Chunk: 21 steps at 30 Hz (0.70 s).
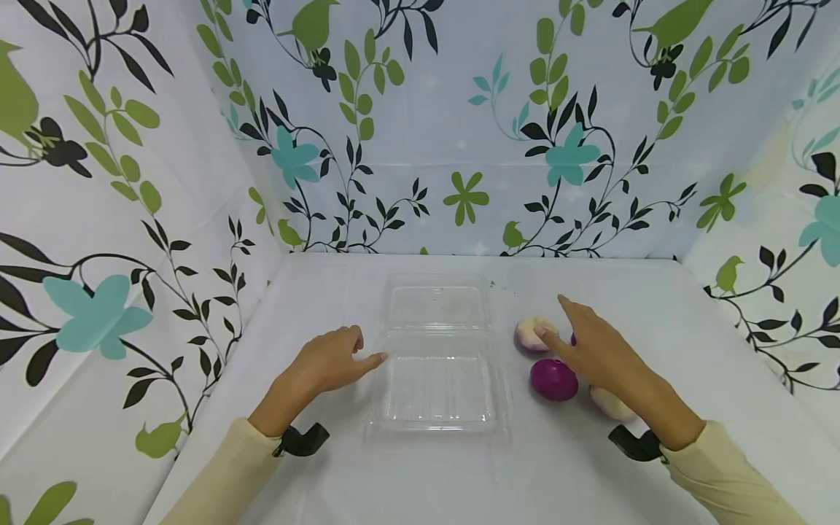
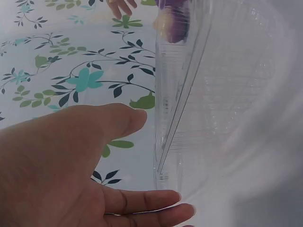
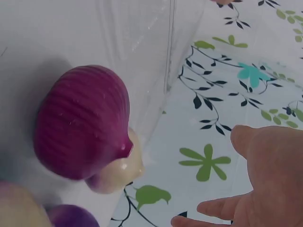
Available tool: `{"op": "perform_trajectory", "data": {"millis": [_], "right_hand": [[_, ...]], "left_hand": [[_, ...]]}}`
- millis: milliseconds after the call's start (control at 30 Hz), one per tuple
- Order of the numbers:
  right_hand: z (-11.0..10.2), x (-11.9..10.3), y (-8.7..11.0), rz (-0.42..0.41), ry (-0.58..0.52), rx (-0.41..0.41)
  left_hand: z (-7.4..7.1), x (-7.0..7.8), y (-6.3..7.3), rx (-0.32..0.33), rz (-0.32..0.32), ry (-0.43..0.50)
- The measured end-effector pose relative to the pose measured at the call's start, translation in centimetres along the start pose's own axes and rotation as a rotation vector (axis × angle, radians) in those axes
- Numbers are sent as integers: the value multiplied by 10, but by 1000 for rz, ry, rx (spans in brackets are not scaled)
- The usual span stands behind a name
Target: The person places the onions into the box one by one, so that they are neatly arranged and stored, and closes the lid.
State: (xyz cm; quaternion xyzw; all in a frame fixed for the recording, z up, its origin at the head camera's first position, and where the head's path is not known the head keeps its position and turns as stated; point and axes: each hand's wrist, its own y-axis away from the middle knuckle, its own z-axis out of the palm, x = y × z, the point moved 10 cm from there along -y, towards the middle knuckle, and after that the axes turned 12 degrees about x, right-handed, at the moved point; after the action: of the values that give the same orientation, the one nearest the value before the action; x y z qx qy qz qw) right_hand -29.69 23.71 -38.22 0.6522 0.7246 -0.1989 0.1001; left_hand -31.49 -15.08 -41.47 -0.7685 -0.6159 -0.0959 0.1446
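A clear plastic clamshell box (image 1: 436,386) lies with its lid spread back on the white table. My left hand (image 1: 331,359) hovers at the box's left edge, its fingers loosely bent and holding nothing; the left wrist view shows thumb and fingers apart beside the clear wall. Over the vegetables to the box's right is my right hand (image 1: 593,350), fingers spread and without a grip on anything. Below it lie a red onion (image 1: 554,379), a white and purple turnip (image 1: 534,333) and a pale round vegetable (image 1: 612,403). Another purple one (image 3: 71,216) is mostly hidden by the hand in the head view.
White cloth with printed leaves, flowers and birds (image 1: 466,197) hangs behind the table (image 1: 433,481) and along both sides. Dark wrist-camera mounts (image 1: 305,440) sit at both cuffs.
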Motion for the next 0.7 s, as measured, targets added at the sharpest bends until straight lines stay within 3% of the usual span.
{"op": "perform_trajectory", "data": {"millis": [200,700], "right_hand": [[-13,17,8,26,-27,17],[-36,66,42,51,-64,122]], "left_hand": [[8,-3,8,-72,-15,58],[15,-1,12,-101,5,178]]}}
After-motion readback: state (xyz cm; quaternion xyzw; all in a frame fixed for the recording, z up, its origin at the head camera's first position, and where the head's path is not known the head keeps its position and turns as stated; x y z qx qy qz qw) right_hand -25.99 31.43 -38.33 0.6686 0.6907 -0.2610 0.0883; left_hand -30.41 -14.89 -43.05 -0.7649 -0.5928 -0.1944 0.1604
